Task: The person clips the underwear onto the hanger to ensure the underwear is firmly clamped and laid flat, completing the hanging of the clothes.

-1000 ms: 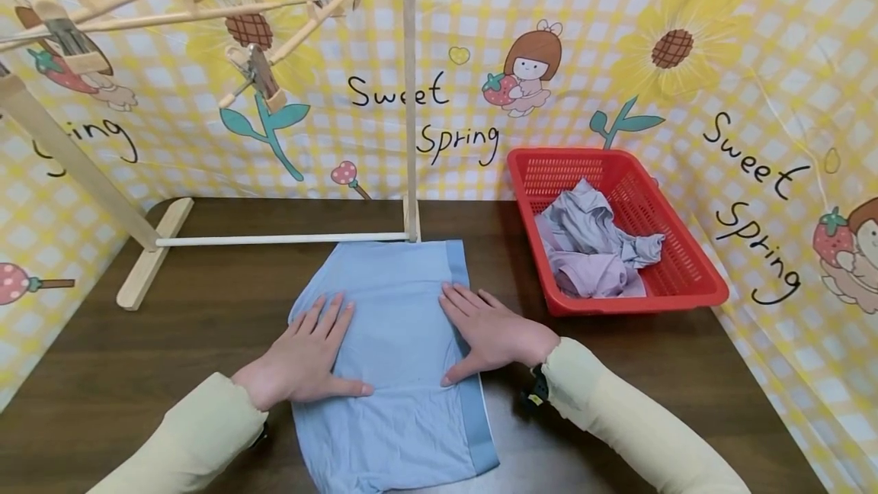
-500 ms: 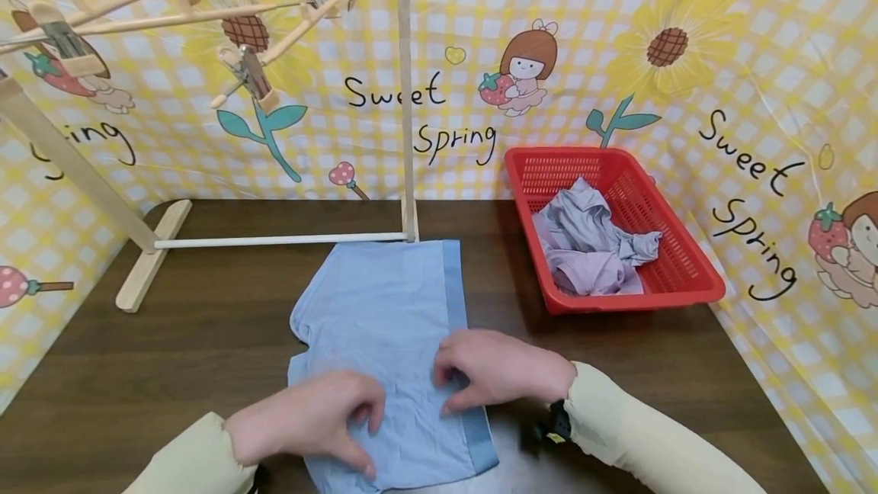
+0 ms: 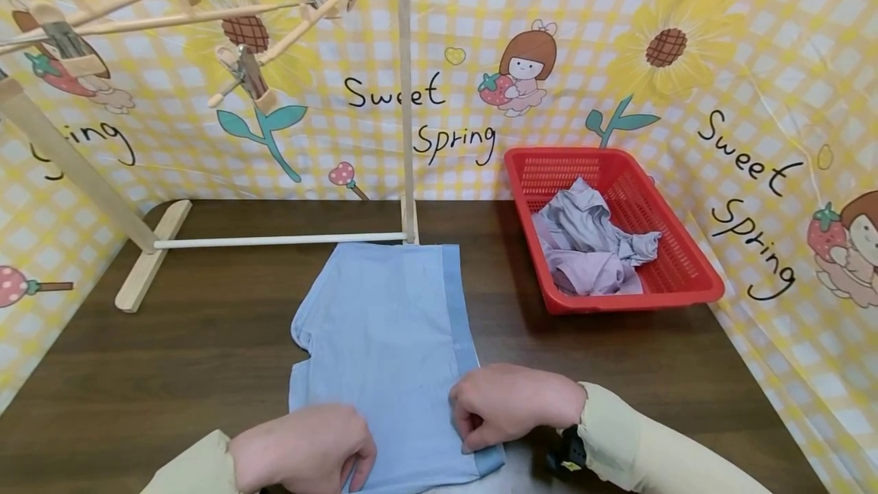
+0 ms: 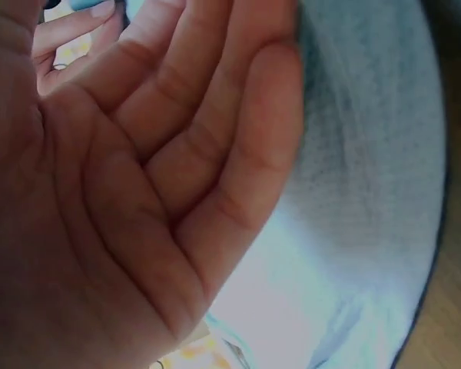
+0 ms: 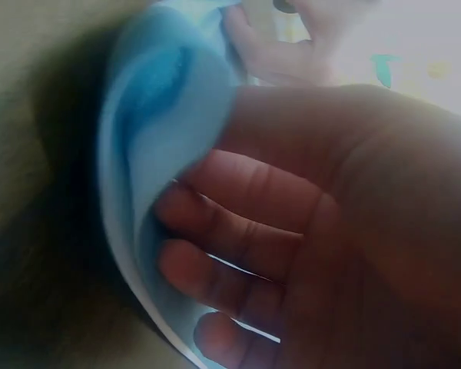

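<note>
Light blue underpants [image 3: 384,311] lie flat on the table, their darker waistband [image 3: 456,296] running along the right side and a notch at the left edge. My left hand [image 3: 309,444] has curled fingers on the near left part of the cloth and pinches it; the fingertips are partly hidden. At the near end of the waistband, my right hand [image 3: 511,406] grips the cloth between thumb and fingers. In the right wrist view a fold of the underpants [image 5: 177,131] bulges up by the thumb. The left wrist view shows the cloth [image 4: 369,177] beyond the curled fingers.
A red basket [image 3: 686,292] with crumpled grey and lilac garments [image 3: 583,212] stands at the back right. Behind the underpants rises a wooden rack with a white crossbar [image 3: 281,240]. Clothespins [image 3: 252,78] hang on wooden rods at upper left. Patterned cloth surrounds the table [image 3: 206,341].
Both hands, earlier spread flat on the underpants, have slid toward the near end and curled their fingers onto the cloth. The left-edge notch has come into view.
</note>
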Available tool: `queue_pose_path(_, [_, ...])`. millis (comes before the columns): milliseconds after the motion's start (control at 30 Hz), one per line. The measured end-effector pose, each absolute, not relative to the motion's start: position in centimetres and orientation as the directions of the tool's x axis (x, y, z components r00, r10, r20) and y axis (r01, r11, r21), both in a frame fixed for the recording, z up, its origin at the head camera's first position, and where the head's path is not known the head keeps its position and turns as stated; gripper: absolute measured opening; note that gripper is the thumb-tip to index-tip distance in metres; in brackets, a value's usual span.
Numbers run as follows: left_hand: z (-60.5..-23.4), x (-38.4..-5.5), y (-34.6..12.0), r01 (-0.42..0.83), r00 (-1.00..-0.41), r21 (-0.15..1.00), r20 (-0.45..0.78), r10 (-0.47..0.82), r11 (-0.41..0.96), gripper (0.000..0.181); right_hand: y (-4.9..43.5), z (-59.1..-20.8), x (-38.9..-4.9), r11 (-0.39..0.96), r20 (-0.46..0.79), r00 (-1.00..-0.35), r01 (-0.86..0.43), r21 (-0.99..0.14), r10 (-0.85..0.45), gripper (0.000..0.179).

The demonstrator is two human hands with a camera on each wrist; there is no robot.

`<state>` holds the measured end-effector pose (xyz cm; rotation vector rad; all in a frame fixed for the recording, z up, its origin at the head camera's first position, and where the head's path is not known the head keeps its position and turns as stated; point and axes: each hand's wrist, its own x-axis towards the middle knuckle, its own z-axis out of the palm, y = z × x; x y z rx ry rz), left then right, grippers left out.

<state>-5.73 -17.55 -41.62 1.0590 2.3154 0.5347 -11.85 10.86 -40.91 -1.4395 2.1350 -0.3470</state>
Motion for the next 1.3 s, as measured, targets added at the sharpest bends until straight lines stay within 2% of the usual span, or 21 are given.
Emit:
queue_pose_path(100, [-41.4,-5.9,-17.7,0.514,-0.541,0.612,-0.313,0.780,0.601,0.028,10.8,-40.9,-12.4,0.385,-0.258,-0.288,-0.746,-0.543,-0.922,0.020])
queue_pose_path(233, [-40.9,-6.9,-17.8,0.436,-0.548,0.699,-0.294,0.783,0.567,0.020,10.6,-40.7,-13.7,0.395,-0.191,-0.357,-0.684,-0.613,-0.914,0.009])
queue_pose_path(400, [-39.9,-8.5,-17.9,0.491,-0.661,0.639,-0.169,0.731,0.592,0.028,9.9,-40.2,-15.9,0.357,-0.029,-0.439,-0.690,-0.629,-0.898,0.004])
queue_pose_path(567, [-38.5,-10.0,-18.7,0.516,-0.752,0.536,-0.090,0.653,0.668,0.032,9.2,-38.8,-17.8,0.363,0.036,-0.492,-0.688,-0.628,-0.870,0.007])
queue_pose_path(667, [-37.6,-10.7,-19.3,0.509,-0.785,0.501,-0.065,0.616,0.700,0.034,8.8,-37.8,-18.8,0.386,0.084,-0.541,-0.692,-0.610,-0.836,0.020])
queue_pose_path(800, [-36.5,-11.3,-20.1,0.486,-0.828,0.467,-0.023,0.560,0.738,0.041,8.3,-36.7,-20.3,0.449,0.164,-0.638,-0.678,-0.582,-0.752,0.055])
queue_pose_path(933, [-35.9,-11.5,-20.9,0.444,-0.867,0.456,0.003,0.497,0.771,0.058,7.8,-35.7,-21.7,0.494,0.210,-0.719,-0.630,-0.599,-0.663,0.080])
queue_pose_path(1100, [-35.6,-11.4,-21.9,0.398,-0.897,0.458,0.012,0.442,0.795,0.077,7.2,-34.0,-23.6,0.524,0.229,-0.796,-0.555,-0.647,-0.560,0.096])
queue_pose_path(1300, [-35.3,-11.4,-22.7,0.399,-0.902,0.449,0.038,0.429,0.800,0.082,6.2,-31.2,-26.2,0.519,0.288,-0.844,-0.513,-0.684,-0.453,0.096])
